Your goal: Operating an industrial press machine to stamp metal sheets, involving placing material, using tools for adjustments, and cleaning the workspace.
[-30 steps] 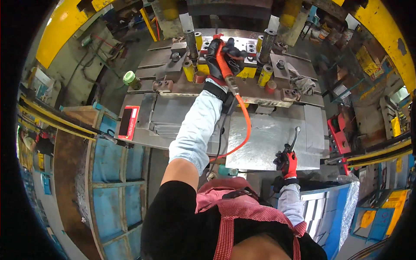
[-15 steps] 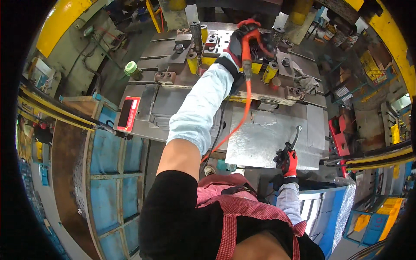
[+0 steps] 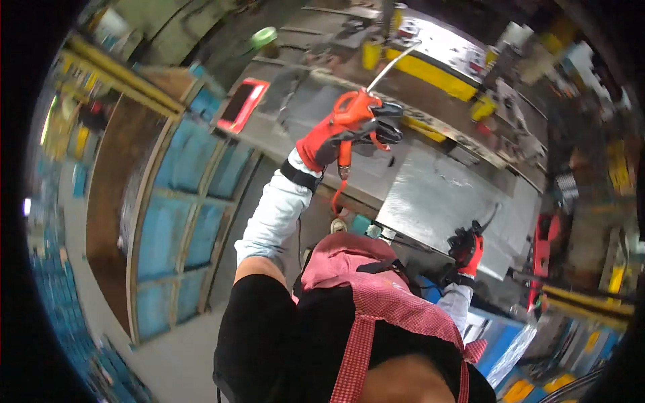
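Observation:
My left hand [image 3: 322, 142], in a red and black glove, is wrapped round an orange air blow gun [image 3: 355, 109]. The gun's thin metal nozzle points up and away toward the press die, and an orange hose [image 3: 336, 201] hangs from its lower end. Over the right part of the bench, my right hand [image 3: 467, 252] is closed on a slim curved metal tool [image 3: 493, 215]; its exact kind is blurred. Below that hand lies a bright flat metal sheet [image 3: 423, 191].
Beyond the sheet stands a die with a yellow edge [image 3: 437, 75]. A phone in a red frame [image 3: 243, 105] lies at the bench's left, near a green-lidded bottle [image 3: 264, 38]. A blue-panelled rack [image 3: 176, 215] stands left; a red part [image 3: 543, 252] is at right.
My left hand has drawn the air gun back from the die toward me, over the bench's front. The view has turned and shifted left. My right hand still holds its tool near the sheet.

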`<act>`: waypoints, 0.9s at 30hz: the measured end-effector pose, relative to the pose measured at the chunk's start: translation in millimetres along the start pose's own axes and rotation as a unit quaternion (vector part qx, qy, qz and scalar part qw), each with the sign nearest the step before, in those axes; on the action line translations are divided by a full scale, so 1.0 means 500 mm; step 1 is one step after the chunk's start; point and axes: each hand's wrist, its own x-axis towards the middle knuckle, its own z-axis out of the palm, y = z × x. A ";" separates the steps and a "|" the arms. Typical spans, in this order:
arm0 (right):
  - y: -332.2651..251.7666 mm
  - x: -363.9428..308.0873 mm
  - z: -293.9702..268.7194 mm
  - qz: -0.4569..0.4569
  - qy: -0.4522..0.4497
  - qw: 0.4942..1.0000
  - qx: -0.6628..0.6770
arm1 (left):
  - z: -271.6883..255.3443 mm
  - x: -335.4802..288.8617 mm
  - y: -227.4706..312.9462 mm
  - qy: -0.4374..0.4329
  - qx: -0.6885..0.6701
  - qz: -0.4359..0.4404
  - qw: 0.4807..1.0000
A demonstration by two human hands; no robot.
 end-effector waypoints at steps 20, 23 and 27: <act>0.005 0.094 -0.028 0.132 -0.060 0.989 -0.001 | -0.450 -0.614 -0.073 0.675 0.220 -0.098 0.697; 0.007 0.083 -0.044 0.122 -0.065 0.990 -0.019 | -0.539 -0.514 0.002 0.695 0.226 -0.063 0.680; 0.009 0.102 -0.081 0.227 -0.029 0.966 0.122 | -0.662 -0.406 0.071 0.650 0.207 0.010 0.731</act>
